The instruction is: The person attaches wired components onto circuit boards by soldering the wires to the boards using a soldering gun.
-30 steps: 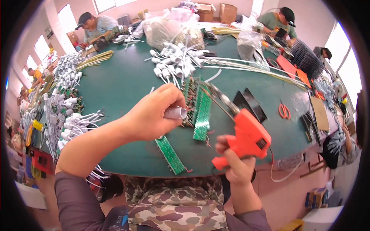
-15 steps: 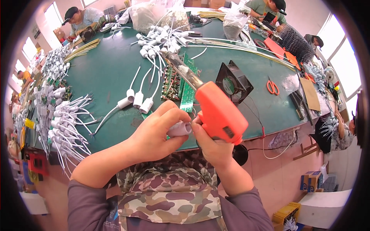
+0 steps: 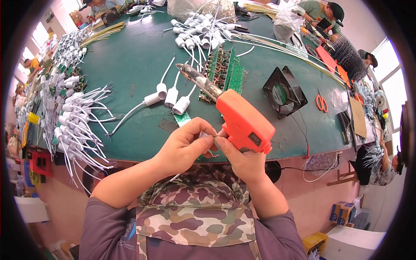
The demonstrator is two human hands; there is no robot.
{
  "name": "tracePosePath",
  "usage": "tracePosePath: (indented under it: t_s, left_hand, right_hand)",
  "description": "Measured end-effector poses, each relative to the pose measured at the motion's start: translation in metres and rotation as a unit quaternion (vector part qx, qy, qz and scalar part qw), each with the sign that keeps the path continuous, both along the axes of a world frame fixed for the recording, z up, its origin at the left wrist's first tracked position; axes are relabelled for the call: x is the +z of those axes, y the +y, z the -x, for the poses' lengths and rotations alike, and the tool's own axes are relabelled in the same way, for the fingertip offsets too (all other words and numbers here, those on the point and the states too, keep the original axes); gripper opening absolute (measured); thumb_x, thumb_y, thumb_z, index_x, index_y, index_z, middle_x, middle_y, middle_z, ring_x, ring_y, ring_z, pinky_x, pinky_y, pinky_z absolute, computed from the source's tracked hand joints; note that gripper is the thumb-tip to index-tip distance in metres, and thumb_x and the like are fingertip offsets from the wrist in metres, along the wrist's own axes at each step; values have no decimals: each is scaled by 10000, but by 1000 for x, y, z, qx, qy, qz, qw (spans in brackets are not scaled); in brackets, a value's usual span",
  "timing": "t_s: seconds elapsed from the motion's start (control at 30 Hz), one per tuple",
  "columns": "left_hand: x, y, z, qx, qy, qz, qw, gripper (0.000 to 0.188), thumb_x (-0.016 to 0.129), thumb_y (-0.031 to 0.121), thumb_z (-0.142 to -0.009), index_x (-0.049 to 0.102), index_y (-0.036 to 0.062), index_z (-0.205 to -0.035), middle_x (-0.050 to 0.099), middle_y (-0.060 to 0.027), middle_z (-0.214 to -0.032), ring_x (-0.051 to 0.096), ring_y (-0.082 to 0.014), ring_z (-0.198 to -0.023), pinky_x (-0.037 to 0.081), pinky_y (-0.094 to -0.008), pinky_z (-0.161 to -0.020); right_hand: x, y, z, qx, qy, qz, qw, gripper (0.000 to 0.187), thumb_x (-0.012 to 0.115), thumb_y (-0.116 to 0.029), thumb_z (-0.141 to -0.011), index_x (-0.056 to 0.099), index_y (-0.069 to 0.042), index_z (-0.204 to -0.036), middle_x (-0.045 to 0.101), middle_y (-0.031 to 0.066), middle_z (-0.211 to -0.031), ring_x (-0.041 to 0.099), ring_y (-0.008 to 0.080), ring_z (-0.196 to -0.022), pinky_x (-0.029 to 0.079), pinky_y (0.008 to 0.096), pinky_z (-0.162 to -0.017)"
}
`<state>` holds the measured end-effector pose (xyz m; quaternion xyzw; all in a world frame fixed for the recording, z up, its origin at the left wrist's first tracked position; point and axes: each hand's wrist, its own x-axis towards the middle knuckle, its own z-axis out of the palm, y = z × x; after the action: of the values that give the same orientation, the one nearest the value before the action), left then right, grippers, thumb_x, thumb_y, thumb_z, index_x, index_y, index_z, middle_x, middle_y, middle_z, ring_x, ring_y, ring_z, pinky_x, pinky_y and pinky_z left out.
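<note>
My right hand is closed around the handle of an orange-red soldering gun. Its metal barrel points up and left over the table. My left hand is closed around a white lamp holder, mostly hidden by the fingers. Left thumb and fingertips meet the right thumb at a thin wire end, too small to make out fully. Below them a short reddish wire sticks out, and a white cable shows beneath the left hand. Several white lamp holders with cables lie just beyond, beside a small green circuit board.
Green circuit boards stand beyond the gun. A black fan and orange scissors lie right on the green table. Heaps of lamp holders line the left edge; another pile lies far. Co-workers sit around.
The lamp holder's open end, visible before in my left hand, is now covered by fingers. My fingertips have come together at the thin wire. The whole view has shifted, with table things appearing farther right.
</note>
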<state>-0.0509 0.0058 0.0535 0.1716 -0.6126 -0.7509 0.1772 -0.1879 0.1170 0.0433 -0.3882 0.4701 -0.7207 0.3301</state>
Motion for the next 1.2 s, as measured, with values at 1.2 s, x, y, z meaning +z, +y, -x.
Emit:
tracePosePath:
  t_s: [1.2]
  left_hand:
    - [-46,-72,-37,210,-56,658,721,184,703,-24,-693,580,25,-820,571,-90,-857,573,-279,-734,474,-374,-623]
  right_hand:
    - [-15,50,13,82,-41,-105,990,444,616,47,-856,522,51,-1289,587,203,-1272,665,241,-1020,557,362,-846]
